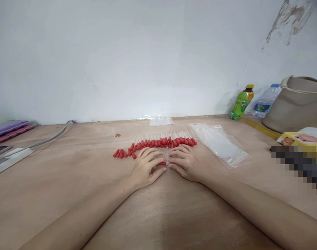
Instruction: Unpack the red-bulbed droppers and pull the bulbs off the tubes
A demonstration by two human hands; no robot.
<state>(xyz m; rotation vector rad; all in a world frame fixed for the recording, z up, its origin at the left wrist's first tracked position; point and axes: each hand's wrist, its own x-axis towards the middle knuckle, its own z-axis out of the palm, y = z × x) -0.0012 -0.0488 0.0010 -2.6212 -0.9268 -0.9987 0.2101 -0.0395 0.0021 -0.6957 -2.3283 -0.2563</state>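
Near the middle of the table, my left hand (149, 166) pinches a red rubber bulb (161, 163) between thumb and fingers. Opposite it, my right hand (183, 161) has its thumb and fingers closed around a thin clear tube (167, 163), mostly hidden, which meets the bulb. Just beyond my fingertips lies a row of droppers (162, 141), clear pointed tubes with red bulbs, tips toward the wall. Several loose red bulbs (121, 153) lie left of my left hand. More clear tubes (162, 150) show between my hands.
Clear plastic bags (220, 144) lie to the right, another bag (160, 121) by the wall. A green bottle (241, 102), a water bottle (266, 100) and a grey-beige bag (296, 104) stand at the back right. A power strip (14, 159) with a cable (52, 135) is at left.
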